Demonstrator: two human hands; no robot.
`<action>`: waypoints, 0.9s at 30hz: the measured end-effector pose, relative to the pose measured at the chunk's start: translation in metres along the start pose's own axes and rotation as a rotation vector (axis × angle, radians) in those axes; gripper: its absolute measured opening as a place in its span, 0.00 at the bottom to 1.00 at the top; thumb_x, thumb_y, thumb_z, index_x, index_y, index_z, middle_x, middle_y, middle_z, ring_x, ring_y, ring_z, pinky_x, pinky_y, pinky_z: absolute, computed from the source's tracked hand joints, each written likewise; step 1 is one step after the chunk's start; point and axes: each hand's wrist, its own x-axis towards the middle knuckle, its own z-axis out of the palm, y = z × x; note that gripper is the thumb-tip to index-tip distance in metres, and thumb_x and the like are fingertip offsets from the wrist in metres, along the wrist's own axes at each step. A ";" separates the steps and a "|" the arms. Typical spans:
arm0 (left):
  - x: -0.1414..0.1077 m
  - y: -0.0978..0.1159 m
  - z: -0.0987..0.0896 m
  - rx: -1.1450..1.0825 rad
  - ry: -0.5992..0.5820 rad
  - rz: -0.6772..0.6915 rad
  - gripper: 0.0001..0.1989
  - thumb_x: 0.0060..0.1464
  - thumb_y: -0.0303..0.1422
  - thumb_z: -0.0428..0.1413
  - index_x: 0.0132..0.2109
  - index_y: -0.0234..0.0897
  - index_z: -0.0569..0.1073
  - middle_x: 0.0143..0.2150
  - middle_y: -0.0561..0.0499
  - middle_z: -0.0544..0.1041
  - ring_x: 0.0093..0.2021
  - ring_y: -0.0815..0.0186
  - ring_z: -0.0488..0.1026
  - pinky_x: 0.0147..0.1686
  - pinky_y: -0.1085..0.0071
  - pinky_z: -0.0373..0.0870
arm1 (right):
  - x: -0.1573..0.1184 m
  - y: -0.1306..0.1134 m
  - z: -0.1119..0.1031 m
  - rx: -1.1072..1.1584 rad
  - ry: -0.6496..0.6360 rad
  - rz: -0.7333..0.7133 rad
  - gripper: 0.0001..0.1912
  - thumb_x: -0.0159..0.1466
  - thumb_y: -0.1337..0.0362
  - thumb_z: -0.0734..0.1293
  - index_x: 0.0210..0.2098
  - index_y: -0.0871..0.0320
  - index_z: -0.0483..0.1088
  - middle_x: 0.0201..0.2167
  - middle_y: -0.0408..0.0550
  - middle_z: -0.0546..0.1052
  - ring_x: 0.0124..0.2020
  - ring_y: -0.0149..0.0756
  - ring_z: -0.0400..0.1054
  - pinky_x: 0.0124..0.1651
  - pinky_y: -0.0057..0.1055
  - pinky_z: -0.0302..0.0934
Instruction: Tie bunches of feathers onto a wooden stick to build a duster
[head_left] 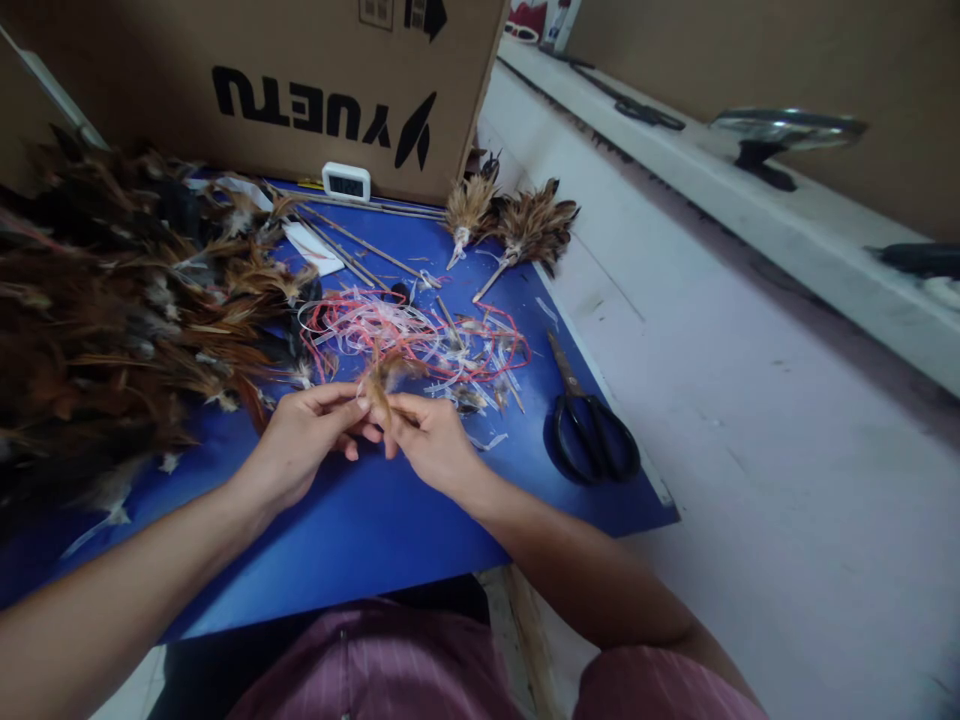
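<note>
My left hand (311,430) and my right hand (435,440) meet over the front of the blue table. Both sets of fingers are closed on a small bunch of light brown feathers (384,385), the left from its side and the right at the lower end. Whether a stick or string runs inside the bunch is hidden by the fingers. Just beyond lies a tangle of pink and white plastic string (367,325). A big heap of brown and black feathers (142,330) spreads to the left of my left hand.
Black-handled scissors (592,435) lie to the right, near the wall (750,400). Two feather bundles on sticks (469,215) rest at the back right. Thin sticks (360,235), a small white digital display (346,183) and a large cardboard box (300,60) are at the back.
</note>
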 end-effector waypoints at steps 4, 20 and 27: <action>0.000 0.001 0.000 -0.037 0.015 -0.021 0.09 0.44 0.31 0.66 0.34 0.32 0.79 0.26 0.50 0.77 0.25 0.71 0.74 0.20 0.80 0.68 | 0.001 0.002 -0.001 -0.052 0.014 -0.096 0.13 0.63 0.67 0.62 0.22 0.61 0.70 0.17 0.38 0.69 0.21 0.23 0.61 0.30 0.23 0.56; 0.002 0.001 0.000 0.001 0.106 0.077 0.07 0.42 0.32 0.65 0.32 0.33 0.81 0.29 0.49 0.80 0.24 0.71 0.75 0.28 0.77 0.75 | 0.004 -0.009 -0.010 0.016 0.050 0.121 0.09 0.58 0.62 0.67 0.30 0.62 0.73 0.17 0.39 0.72 0.17 0.23 0.63 0.23 0.22 0.56; 0.005 0.001 -0.002 0.125 0.146 0.139 0.08 0.43 0.33 0.64 0.33 0.33 0.81 0.28 0.49 0.80 0.24 0.70 0.75 0.27 0.76 0.75 | 0.001 -0.013 -0.013 -0.107 -0.091 0.179 0.08 0.58 0.68 0.65 0.25 0.61 0.72 0.16 0.38 0.73 0.11 0.18 0.53 0.15 0.19 0.46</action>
